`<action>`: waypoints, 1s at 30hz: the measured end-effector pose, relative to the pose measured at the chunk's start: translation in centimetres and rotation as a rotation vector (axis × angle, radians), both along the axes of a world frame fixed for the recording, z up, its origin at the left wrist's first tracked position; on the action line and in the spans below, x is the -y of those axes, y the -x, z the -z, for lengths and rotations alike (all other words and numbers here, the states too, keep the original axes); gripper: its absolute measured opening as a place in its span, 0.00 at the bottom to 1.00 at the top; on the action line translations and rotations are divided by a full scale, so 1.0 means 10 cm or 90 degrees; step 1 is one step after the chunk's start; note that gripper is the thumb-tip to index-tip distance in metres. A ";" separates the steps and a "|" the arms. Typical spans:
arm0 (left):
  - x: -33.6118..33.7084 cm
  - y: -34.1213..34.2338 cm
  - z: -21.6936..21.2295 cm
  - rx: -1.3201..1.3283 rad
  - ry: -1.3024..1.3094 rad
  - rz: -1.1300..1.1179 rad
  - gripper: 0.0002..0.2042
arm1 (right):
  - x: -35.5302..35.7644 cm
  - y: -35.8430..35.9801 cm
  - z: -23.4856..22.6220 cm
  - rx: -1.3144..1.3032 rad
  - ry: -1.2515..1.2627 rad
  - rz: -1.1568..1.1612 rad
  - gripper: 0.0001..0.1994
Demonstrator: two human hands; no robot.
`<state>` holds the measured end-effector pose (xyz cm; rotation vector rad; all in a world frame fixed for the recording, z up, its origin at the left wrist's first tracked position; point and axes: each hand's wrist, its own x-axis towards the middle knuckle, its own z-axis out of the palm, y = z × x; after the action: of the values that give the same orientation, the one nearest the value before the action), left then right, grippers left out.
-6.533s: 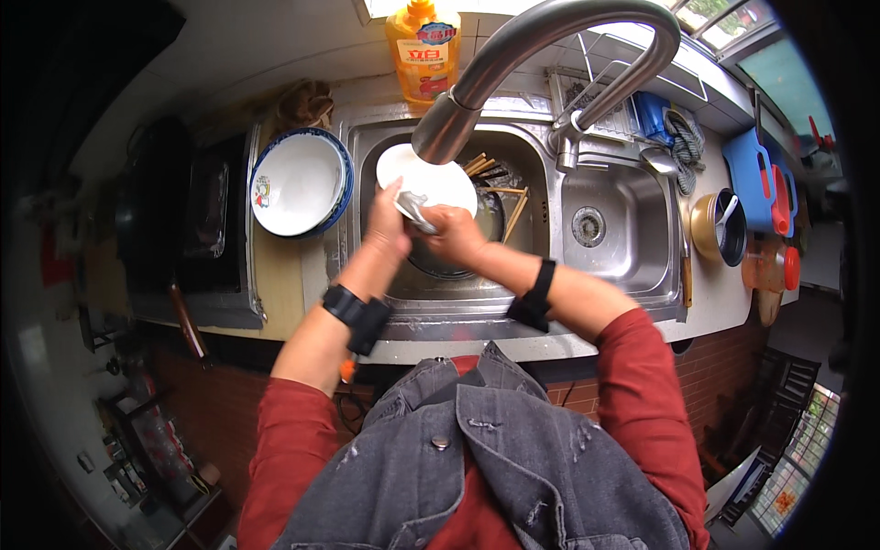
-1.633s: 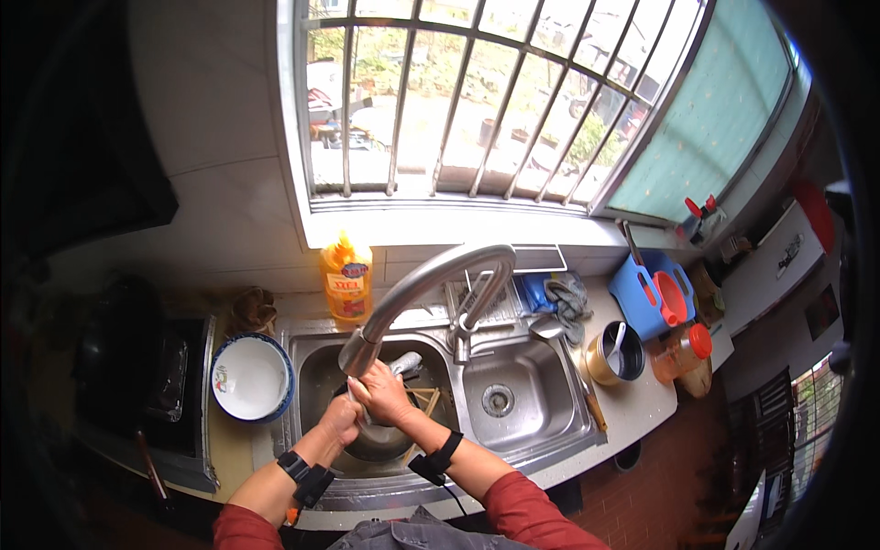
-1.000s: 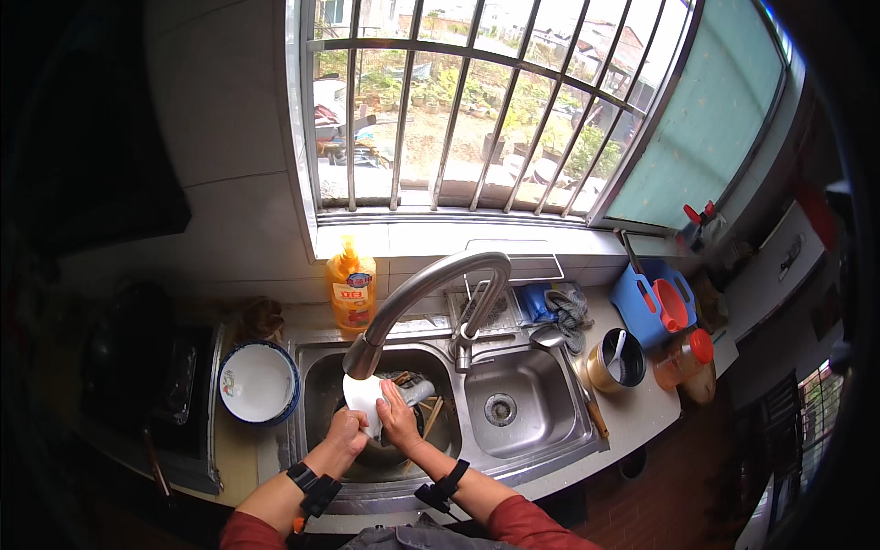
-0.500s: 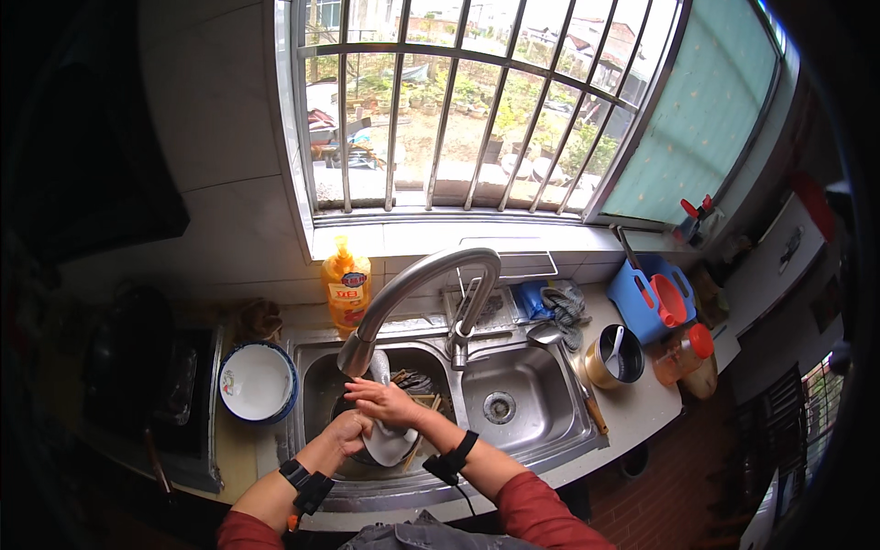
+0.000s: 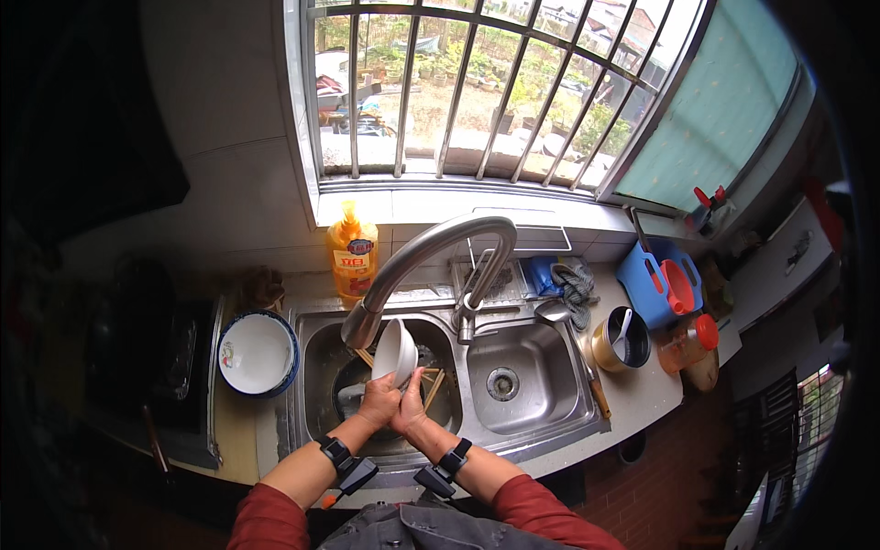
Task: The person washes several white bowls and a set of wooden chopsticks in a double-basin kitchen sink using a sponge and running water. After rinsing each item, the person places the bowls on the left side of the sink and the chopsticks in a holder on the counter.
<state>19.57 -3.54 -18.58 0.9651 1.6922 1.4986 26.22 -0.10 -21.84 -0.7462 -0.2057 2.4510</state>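
Note:
Over the left sink basin (image 5: 316,353), a white bowl (image 5: 394,348) is tipped up on its side next to the faucet's spout. My left hand (image 5: 379,403) grips its lower rim, with the fingers closed. Against the bowl's lower right side, my right hand (image 5: 412,410) presses from close by, its fingertips partly hidden. Beneath them a dark round pan (image 5: 346,376) sits in the basin, with several wooden chopsticks (image 5: 436,389) in it. A greyish piece (image 5: 349,396), perhaps a cloth, shows beside my left hand. Whether water runs from the faucet (image 5: 403,261), I cannot tell.
Stacked white bowls (image 5: 258,353) stand left of the sink, and an orange soap bottle (image 5: 353,257) behind it. Right of the right basin (image 5: 522,380) are a ladle (image 5: 552,312), a pot with a spoon (image 5: 621,337), a blue basket (image 5: 646,291) and a red-lidded jar (image 5: 689,344).
The bowl has risen out of the basin and turned onto its side. My right hand has come down from above to its lower right side; my left hand has moved up and right.

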 end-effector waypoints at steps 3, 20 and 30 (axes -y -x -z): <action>-0.06 0.03 0.13 -0.396 0.029 0.081 0.10 | -0.07 -0.06 -0.06 0.024 -0.040 -0.021 0.34; 0.14 0.77 -0.10 0.175 0.182 0.009 0.26 | -0.73 -0.63 -0.32 0.374 -0.336 -0.369 0.16; 0.46 0.78 -0.03 0.645 0.091 -0.133 0.19 | -1.04 -0.40 -0.80 0.373 -0.391 -0.162 0.19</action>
<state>11.72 -8.13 -18.25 -0.1055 1.1157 1.5624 30.27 10.29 -13.80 -1.1671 -1.2704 2.1194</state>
